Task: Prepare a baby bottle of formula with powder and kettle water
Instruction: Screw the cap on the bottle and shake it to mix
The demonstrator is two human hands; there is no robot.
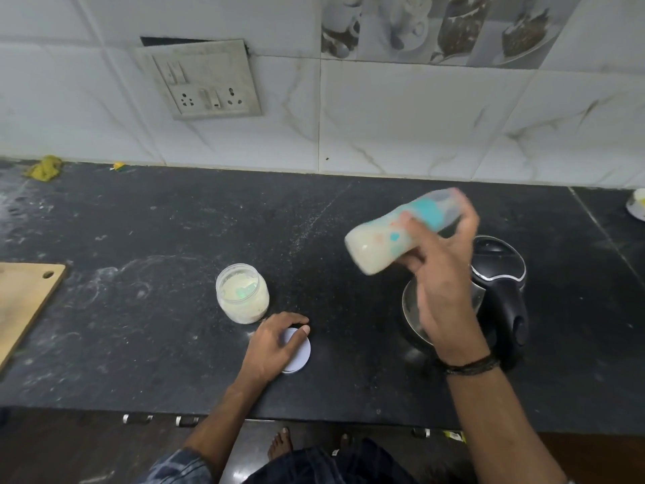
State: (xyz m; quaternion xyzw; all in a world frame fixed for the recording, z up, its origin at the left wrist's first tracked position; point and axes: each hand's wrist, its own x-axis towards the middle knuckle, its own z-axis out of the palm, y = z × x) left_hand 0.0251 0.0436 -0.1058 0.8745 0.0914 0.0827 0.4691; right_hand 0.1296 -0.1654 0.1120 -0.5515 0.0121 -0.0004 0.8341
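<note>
My right hand (pixel 441 274) grips the baby bottle (pixel 380 239), held tilted almost on its side above the counter, blurred, with milky liquid inside and a teal cap end toward the wall. Under that hand stands the black and steel kettle (pixel 502 284). An open clear jar of formula powder (pixel 242 293) with a teal scoop inside sits left of centre. My left hand (pixel 275 344) rests on the jar's white lid (pixel 300 354), which lies flat on the counter just in front of the jar.
The black stone counter (pixel 174 239) has powder smears. A wooden cutting board (pixel 21 302) lies at the left edge. A yellow cloth (pixel 45 167) sits at the back left. A socket panel (pixel 202 82) is on the tiled wall. A white dish (pixel 637 204) is far right.
</note>
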